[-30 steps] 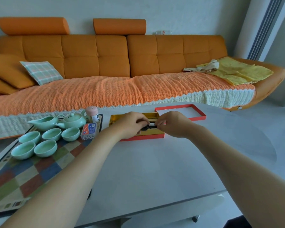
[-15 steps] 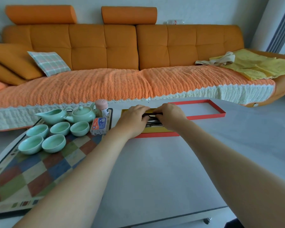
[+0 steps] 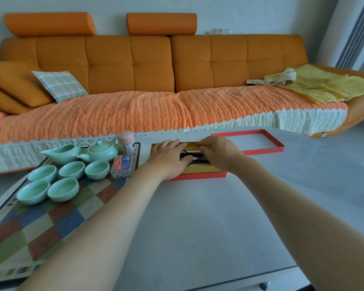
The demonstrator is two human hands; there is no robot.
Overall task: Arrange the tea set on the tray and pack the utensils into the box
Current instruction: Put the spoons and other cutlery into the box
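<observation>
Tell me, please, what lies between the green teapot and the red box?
In the head view, a pink-capped jar and a blue-and-orange packet stand there, at the tray's right edge.

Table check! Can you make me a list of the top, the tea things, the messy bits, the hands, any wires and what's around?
Surface: white table, smooth.
Job's things: teapot, pitcher and five cups on checked tray; dark utensils in red box; lid beside it, open side up.
Clutter: pink-capped jar and small packet by the teapot.
Hands: left hand flat on the box; right hand over utensils, grip hidden.
Cables: nothing seen.
Surroundings: orange sofa, yellow cloth.
</observation>
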